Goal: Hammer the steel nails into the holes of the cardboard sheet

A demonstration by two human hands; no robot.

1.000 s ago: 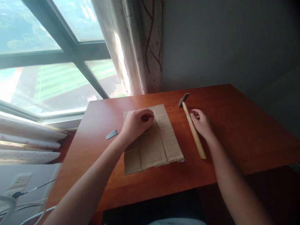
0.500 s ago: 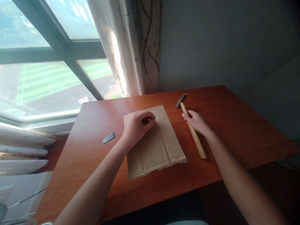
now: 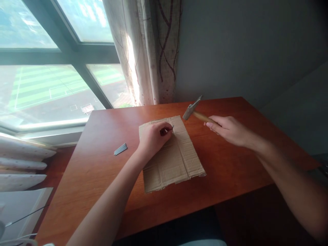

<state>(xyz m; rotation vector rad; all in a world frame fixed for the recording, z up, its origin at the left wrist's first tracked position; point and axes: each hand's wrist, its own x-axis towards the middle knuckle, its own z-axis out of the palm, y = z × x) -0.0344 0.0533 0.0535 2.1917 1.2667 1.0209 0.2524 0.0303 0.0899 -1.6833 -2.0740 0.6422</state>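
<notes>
My left hand [image 3: 156, 136] rests over a flat piece of cardboard [image 3: 174, 164], thumb and forefinger pinched on a nail [image 3: 172, 127] near the far crease. Only the nail's upper end shows. In my right hand [image 3: 228, 128] is a hammer [image 3: 202, 117], gripped by its wooden handle and raised off the table. Its metal head is to the right of the nail, beyond the cardboard's far right corner. A small row of nails [image 3: 120, 149] lies side by side on the table, left of the cardboard.
The reddish-brown wooden table [image 3: 246, 164] spans the view. Behind it hang a patterned curtain [image 3: 143, 51] and a grey wall [image 3: 230, 51]. A large window [image 3: 64, 54] is at the left. A thin cable [image 3: 28, 215] runs at the lower left.
My right hand has lifted the hammer off the table and turned it, so the head points left toward the cardboard. The left hand keeps its pinch; the view has shifted slightly.
</notes>
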